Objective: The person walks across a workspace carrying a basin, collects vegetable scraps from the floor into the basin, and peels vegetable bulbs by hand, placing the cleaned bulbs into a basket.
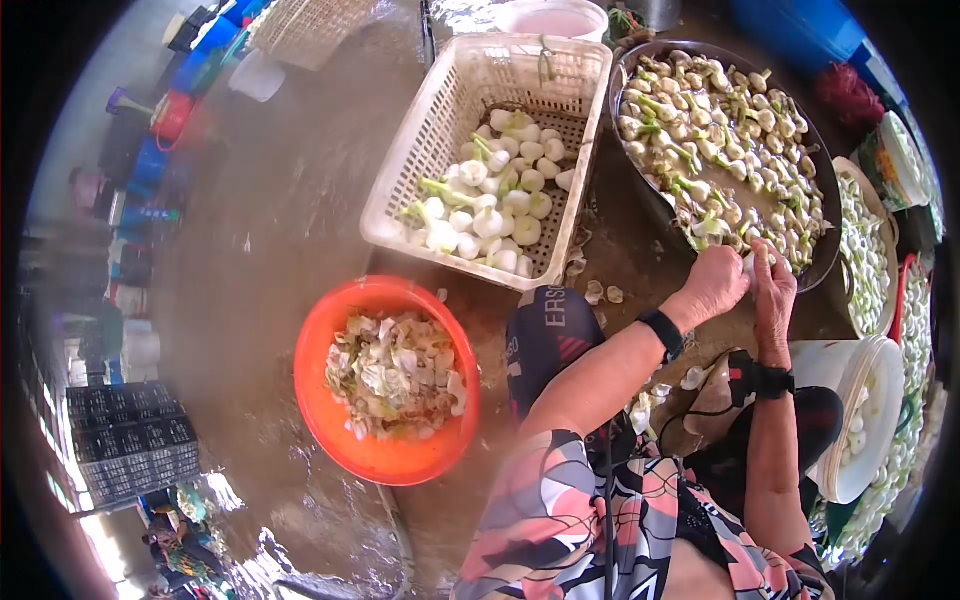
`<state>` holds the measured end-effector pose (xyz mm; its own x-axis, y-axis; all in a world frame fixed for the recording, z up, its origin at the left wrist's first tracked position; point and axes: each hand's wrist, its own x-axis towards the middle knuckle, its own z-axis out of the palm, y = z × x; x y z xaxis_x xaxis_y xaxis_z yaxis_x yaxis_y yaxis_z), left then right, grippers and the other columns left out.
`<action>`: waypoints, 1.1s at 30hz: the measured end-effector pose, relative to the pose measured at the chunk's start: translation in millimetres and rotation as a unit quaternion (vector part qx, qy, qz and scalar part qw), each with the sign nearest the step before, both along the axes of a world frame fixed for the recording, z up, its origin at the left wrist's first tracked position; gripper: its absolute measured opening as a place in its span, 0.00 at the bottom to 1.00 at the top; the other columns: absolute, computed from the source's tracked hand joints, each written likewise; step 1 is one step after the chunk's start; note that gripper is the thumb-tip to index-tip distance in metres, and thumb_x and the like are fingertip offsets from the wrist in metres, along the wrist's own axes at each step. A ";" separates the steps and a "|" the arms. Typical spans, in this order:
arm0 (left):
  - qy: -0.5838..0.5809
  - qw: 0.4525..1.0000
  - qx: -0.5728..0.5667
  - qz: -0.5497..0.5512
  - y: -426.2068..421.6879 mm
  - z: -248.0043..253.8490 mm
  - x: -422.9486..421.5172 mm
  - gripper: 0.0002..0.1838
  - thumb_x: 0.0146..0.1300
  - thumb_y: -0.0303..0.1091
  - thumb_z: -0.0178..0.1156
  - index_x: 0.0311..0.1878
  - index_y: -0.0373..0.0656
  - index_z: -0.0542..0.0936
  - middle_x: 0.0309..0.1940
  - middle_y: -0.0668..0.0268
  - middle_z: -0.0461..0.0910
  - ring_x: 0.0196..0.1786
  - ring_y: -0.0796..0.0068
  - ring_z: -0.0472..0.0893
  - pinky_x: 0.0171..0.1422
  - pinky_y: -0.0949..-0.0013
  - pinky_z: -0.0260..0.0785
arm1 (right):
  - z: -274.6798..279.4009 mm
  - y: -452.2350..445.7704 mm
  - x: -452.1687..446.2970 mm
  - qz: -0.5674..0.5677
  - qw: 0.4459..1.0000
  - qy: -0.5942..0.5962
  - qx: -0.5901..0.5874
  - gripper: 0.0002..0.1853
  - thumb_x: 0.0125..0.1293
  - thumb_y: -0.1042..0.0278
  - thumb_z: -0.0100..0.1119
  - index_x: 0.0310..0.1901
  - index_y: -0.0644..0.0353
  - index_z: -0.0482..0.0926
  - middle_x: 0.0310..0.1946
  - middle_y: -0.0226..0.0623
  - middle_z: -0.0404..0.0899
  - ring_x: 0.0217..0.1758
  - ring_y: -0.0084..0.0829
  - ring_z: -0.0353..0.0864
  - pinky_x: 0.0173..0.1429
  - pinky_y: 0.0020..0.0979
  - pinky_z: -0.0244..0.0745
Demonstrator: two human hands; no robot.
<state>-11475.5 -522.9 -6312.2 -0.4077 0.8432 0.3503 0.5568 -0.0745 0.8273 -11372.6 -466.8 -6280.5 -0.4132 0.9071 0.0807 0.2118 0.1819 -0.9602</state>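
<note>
Both hands meet over the near rim of a dark round basin point(832, 200) full of unpeeled garlic bulbs point(700, 130) in brownish water. My left hand point(718, 283) is closed, knuckles up, against a small pale garlic bulb point(749, 266). From the right side, my right hand point(773, 292) closes its fingers around the same bulb, which is mostly hidden between the hands. Peeled white bulbs point(490, 222), a few with green stems, lie in a white slatted crate point(405, 165) left of the basin. An orange bowl point(315, 400) holds peelings point(395, 370).
A white bucket point(880, 400) with white pieces lies tilted at the right. Beyond it are trays of peeled bulbs point(860, 240). Loose skins point(595, 292) litter the wet floor point(260, 280). Stacked dark crates point(130, 440) stand far left, and a pale tub point(552, 18) behind the crate.
</note>
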 end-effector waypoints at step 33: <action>-0.462 0.861 -0.209 -0.021 27.7 -70.4 -59.3 0.13 0.62 0.41 0.57 0.43 0.43 0.69 0.29 0.67 0.76 0.26 0.75 0.77 0.25 0.74 0.72 | 62.1 -3.3 -159.2 0.254 0.938 0.129 -0.198 0.25 0.69 0.50 0.45 0.55 0.63 0.72 0.49 0.39 0.76 0.56 0.29 0.72 0.63 0.31 0.64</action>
<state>-11534.8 -495.2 -6382.6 -0.3149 0.8380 -0.4456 -0.3504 0.3336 0.8752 -11531.8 -470.1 -6218.4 -0.8135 0.5781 -0.0635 -0.0543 -0.1843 -0.9814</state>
